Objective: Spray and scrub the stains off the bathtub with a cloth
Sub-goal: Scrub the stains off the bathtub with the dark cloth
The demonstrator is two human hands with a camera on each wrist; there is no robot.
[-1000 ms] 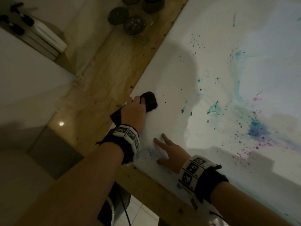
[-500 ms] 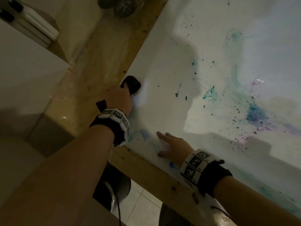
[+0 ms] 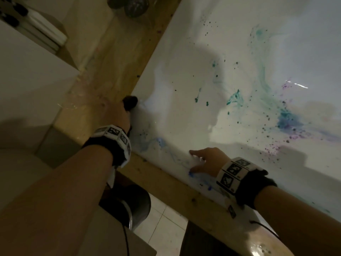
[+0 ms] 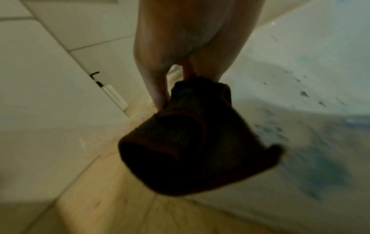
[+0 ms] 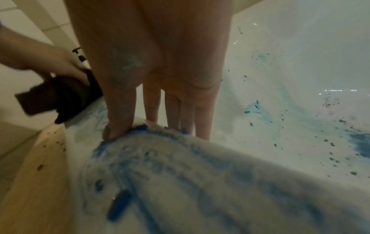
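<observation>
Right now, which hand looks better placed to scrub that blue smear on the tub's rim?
Left. The left hand already grips the cloth beside the blue smear; the right hand only braces, fingers flat.

We see a glossy, smooth white bathtub (image 3: 184, 74) smeared with blue stains (image 5: 200, 174). Its surround (image 3: 118, 58) looks like pale wood, faintly shiny. The dark cloth (image 4: 192, 142) is ribbed, matt knit. Smooth glazed tiles (image 4: 50, 47) line the left.
</observation>
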